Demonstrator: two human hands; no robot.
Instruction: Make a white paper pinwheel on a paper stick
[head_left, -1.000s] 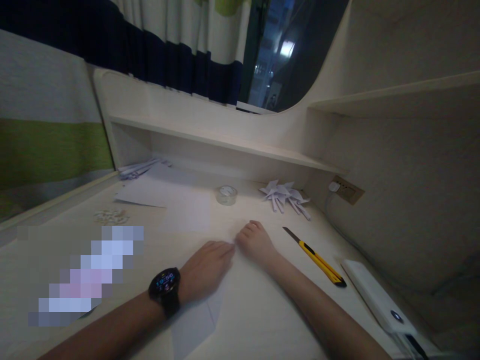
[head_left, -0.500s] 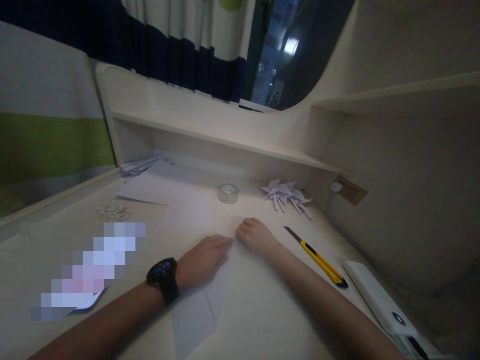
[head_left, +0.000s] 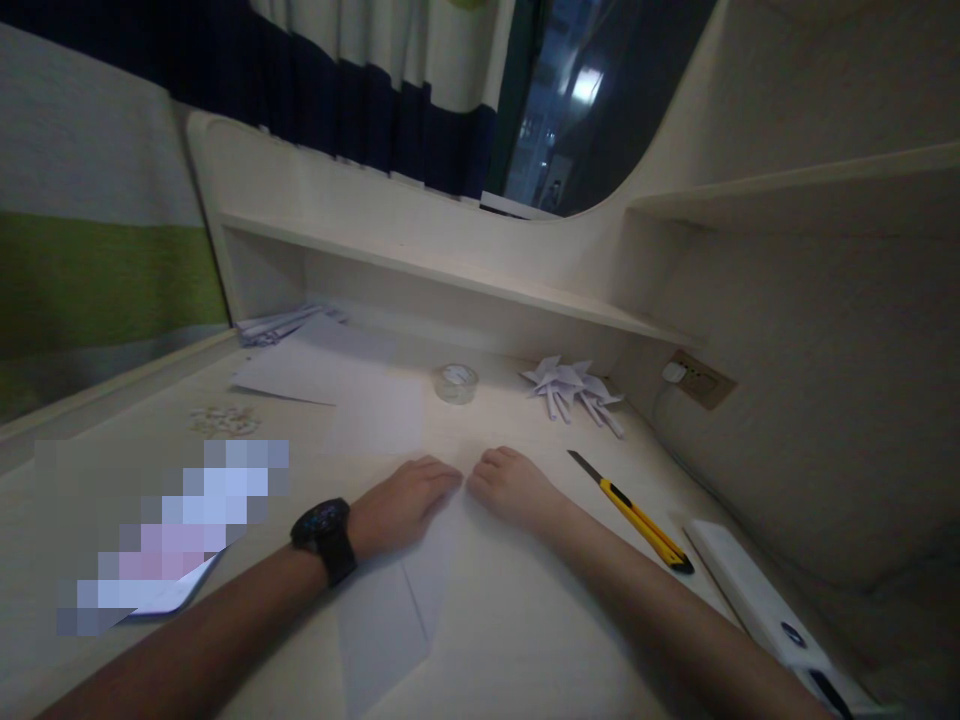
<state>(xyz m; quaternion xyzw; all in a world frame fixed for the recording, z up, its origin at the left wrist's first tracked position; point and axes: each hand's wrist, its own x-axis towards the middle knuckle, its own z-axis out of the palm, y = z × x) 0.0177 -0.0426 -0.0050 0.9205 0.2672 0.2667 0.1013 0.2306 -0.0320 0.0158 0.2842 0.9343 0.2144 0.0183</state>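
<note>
A white sheet of paper (head_left: 390, 630) with a crease line lies on the desk, its upper part running beneath my left hand (head_left: 409, 505). My left hand, below a black wristwatch, has its fingers pressed together on the paper and pointing right. Close to those fingertips is my right hand (head_left: 510, 485), curled closed and resting on the desk by the paper's far corner. What lies inside its fingers is hidden. A yellow utility knife (head_left: 637, 520) with its blade out lies right of my right hand.
A roll of clear tape (head_left: 456, 384) stands beyond my hands. Folded paper pinwheels (head_left: 574, 388) lie at the back right, paper sheets (head_left: 315, 365) and rolled paper (head_left: 281, 327) at the back left. Small pale pieces (head_left: 225, 420) and a phone (head_left: 180, 595) are left. A white long box (head_left: 757, 590) sits right.
My right hand has shifted slightly down and left, closer to my left fingertips. My left hand has moved a little up and left, still on the paper.
</note>
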